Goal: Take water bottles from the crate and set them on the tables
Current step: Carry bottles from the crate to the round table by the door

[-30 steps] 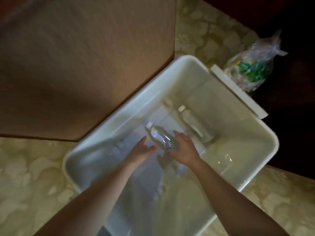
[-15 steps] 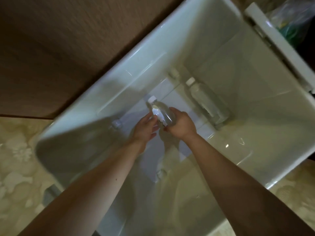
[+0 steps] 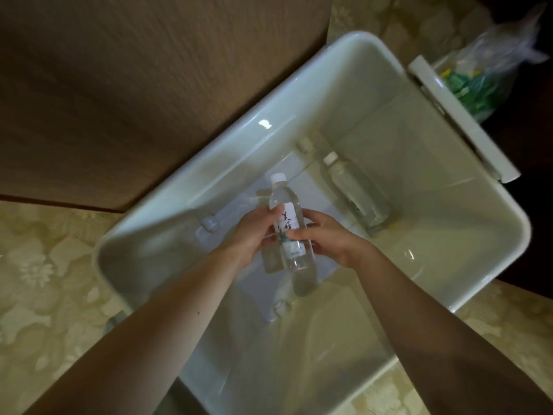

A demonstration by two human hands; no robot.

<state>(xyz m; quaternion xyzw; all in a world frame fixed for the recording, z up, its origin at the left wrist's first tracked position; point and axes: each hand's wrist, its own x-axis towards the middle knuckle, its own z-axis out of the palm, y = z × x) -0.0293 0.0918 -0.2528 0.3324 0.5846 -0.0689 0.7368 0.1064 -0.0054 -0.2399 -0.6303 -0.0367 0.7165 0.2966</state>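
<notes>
Clear water bottle (image 3: 289, 218), white cap, white label with black characters, held inside the crate (image 3: 269, 122), above the middle of its floor, tilted with its cap toward the crate's far wall. Left hand (image 3: 254, 238) grips it from the left, fingers curled round the label. Right hand (image 3: 329, 239) grips it from the right, thumb across the lower label. A clear shape sits against the bottle's base under the left hand; can't tell if it's another bottle. Second bottle (image 3: 356, 190) lies on the crate floor by the right wall, apart from both hands. Crate is white plastic, open top. White lid (image 3: 457, 115) stands just outside the crate's right rim. Plastic bag (image 3: 490, 70) with green contents beyond that lid. Brown wood panel (image 3: 134, 85) along the crate's left rim. Patterned beige floor (image 3: 45, 265) around the crate's near corners.
</notes>
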